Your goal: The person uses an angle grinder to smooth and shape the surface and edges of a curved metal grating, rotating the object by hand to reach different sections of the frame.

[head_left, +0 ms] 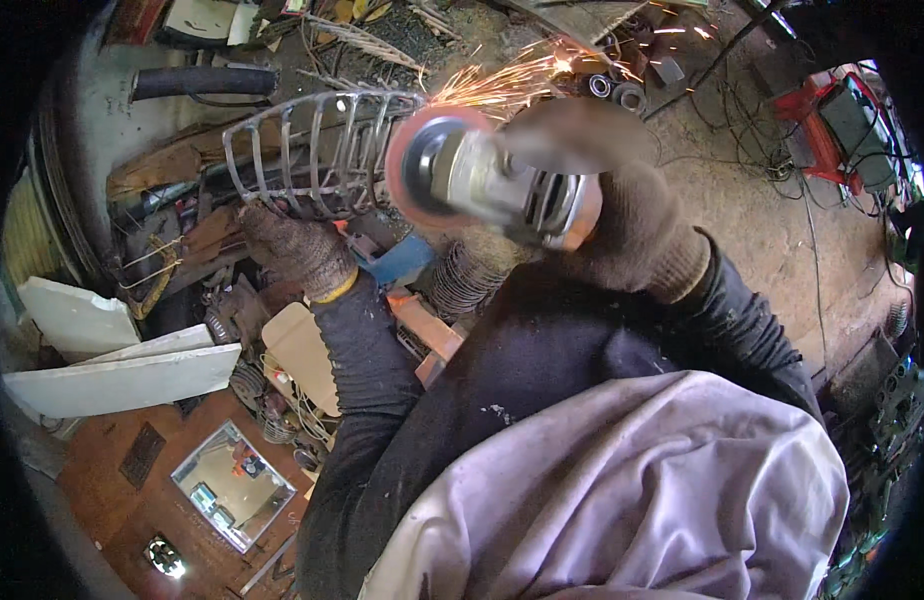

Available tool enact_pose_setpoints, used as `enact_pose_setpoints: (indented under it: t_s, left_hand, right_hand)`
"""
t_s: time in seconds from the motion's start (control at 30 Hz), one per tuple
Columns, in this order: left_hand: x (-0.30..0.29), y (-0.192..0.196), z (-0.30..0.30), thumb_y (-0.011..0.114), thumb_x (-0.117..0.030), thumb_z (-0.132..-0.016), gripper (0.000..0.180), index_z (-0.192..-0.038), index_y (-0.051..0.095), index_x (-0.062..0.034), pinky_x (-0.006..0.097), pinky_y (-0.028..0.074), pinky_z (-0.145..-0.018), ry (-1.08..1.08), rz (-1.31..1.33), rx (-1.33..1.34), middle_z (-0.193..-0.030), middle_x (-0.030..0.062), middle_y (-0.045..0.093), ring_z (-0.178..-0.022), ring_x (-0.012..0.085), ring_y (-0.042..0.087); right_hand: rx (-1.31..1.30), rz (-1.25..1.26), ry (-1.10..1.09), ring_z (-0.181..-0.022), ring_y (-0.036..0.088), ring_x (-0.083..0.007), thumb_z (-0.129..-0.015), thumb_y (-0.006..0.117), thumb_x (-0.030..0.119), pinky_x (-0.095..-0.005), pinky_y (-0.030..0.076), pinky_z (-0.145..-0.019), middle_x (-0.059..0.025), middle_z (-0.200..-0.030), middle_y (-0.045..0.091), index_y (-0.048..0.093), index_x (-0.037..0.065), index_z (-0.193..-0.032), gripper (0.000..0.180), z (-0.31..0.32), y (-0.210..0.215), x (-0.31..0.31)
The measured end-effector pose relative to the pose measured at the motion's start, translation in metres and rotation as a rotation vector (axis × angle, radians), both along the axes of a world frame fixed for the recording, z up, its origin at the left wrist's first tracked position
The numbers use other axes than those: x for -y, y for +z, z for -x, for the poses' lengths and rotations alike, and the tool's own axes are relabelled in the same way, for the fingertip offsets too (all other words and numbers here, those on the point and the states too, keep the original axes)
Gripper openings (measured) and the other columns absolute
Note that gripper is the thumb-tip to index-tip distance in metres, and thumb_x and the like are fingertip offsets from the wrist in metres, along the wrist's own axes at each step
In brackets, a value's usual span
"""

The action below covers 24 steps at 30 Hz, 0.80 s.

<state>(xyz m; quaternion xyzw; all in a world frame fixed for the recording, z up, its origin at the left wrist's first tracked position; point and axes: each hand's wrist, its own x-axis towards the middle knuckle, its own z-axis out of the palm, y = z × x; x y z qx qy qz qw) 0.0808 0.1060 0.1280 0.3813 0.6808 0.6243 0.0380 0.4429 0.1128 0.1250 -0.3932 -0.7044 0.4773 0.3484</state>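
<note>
My right hand, in a brown knit glove, is wrapped round an angle grinder. The grinder's reddish disc meets the right end of a curved metal frame of bars, and orange sparks fly from there toward the far right. My left hand, gloved alike, is closed on the frame's near left edge; its fingertips are partly hidden. A blurred patch covers the area above the grinder's body and part of my right hand.
White boards lie at the left, above a brown surface with a framed mirror. Below the frame sit a coil of wire and a blue piece. Cables and a red machine are on the right floor.
</note>
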Motion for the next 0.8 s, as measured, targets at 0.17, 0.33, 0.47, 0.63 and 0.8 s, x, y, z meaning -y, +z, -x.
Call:
enact_pose_setpoints:
  t_s: [0.17,0.33,0.47,0.63,0.8]
  left_hand:
    - [0.012,-0.004,0.017,0.055,-0.042,-0.102,0.043,-0.116,0.060,-0.0011,0.049,0.053,-0.072,0.163,0.265,-0.738,-0.110,0.0191,0.067,-0.092,0.0350,0.066]
    - [0.010,-0.012,0.026,0.052,-0.033,-0.105,0.037,-0.118,0.061,-0.0005,0.053,0.054,-0.081,0.289,0.243,-1.189,-0.111,0.0205,0.067,-0.093,0.0371,0.067]
    - [-0.006,0.015,-0.025,0.048,-0.036,-0.106,0.041,-0.127,0.057,-0.0024,0.048,0.053,-0.090,-0.025,-0.149,0.354,-0.122,0.0163,0.063,-0.106,0.0330,0.064]
    - [0.012,-0.008,0.017,0.044,-0.044,-0.107,0.051,-0.140,0.052,-0.0067,0.045,0.048,-0.103,0.028,0.200,-0.249,-0.139,0.0132,0.057,-0.122,0.0312,0.058]
    - [-0.007,-0.029,0.044,0.065,-0.030,-0.097,0.035,-0.112,0.060,0.0013,0.050,0.053,-0.082,-0.110,-0.268,0.358,-0.107,0.0207,0.066,-0.097,0.0391,0.067]
  right_hand:
    - [0.009,-0.056,-0.042,-0.112,0.069,-0.0354,-0.068,0.089,0.029,-0.0418,0.056,-0.093,-0.0170,-0.120,0.069,0.050,0.009,-0.140,0.084,0.002,0.002,0.001]
    - [0.060,-0.049,-0.006,-0.109,0.069,-0.0355,-0.068,0.088,0.029,-0.0421,0.056,-0.093,-0.0164,-0.121,0.069,0.050,0.009,-0.141,0.084,0.007,0.009,-0.007]
    - [-0.010,-0.061,-0.045,-0.110,0.069,-0.0352,-0.068,0.089,0.030,-0.0420,0.056,-0.093,-0.0161,-0.121,0.069,0.050,0.010,-0.140,0.085,0.014,0.003,-0.001]
    - [0.028,-0.017,0.010,-0.111,0.069,-0.0350,-0.068,0.089,0.031,-0.0422,0.056,-0.094,-0.0165,-0.123,0.068,0.051,0.010,-0.139,0.084,0.011,0.013,-0.005]
    - [-0.002,-0.023,-0.005,-0.112,0.069,-0.0328,-0.065,0.092,0.030,-0.0416,0.056,-0.095,-0.0161,-0.123,0.069,0.049,0.007,-0.141,0.091,0.011,0.007,-0.006]
